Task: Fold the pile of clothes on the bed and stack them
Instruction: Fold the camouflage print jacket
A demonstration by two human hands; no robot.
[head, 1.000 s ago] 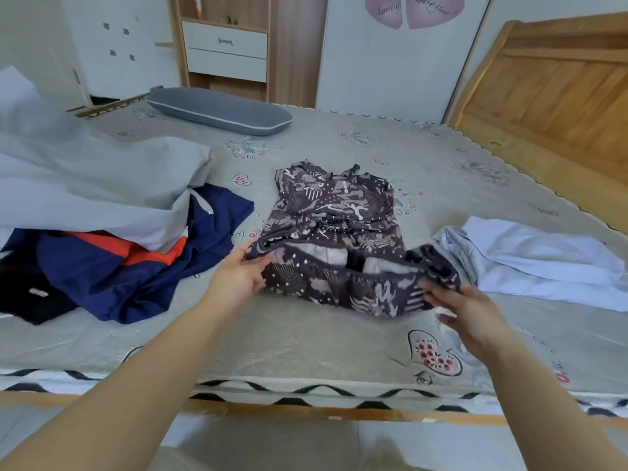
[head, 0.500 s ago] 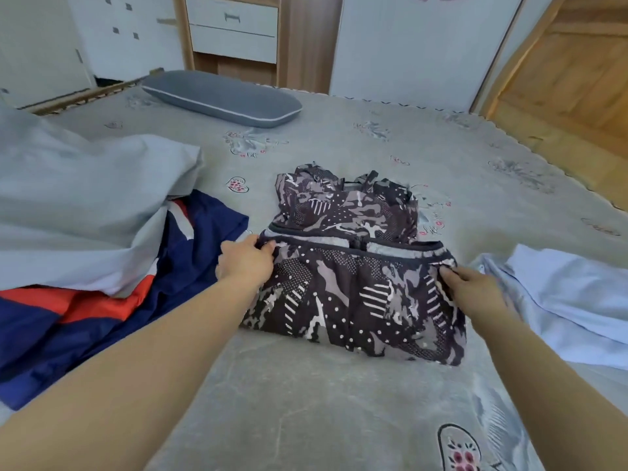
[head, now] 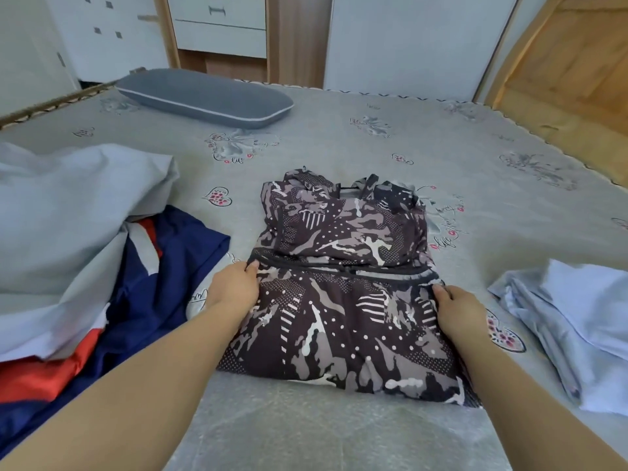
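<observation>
A dark camouflage-patterned garment (head: 343, 300) lies flat in the middle of the bed (head: 339, 137), its lower half folded up over the upper half. My left hand (head: 234, 288) pinches the left end of the folded-up hem. At the right end of that hem, my right hand (head: 457, 305) holds the cloth with curled fingers. The unfolded pile sits at the left: a large grey cloth (head: 68, 219) over a navy, orange and white garment (head: 163, 277). A crumpled light blue garment (head: 571, 321) lies to the right.
A grey pillow (head: 207, 96) lies at the far side of the bed. The wooden headboard (head: 571, 69) rises at the right, and a cabinet with drawers (head: 221, 25) stands behind the bed. Bare mattress shows in front of the patterned garment.
Both hands carried the garment's lower hem up and away from me and laid it across the middle, folding it in half. The view has come closer over the bed.
</observation>
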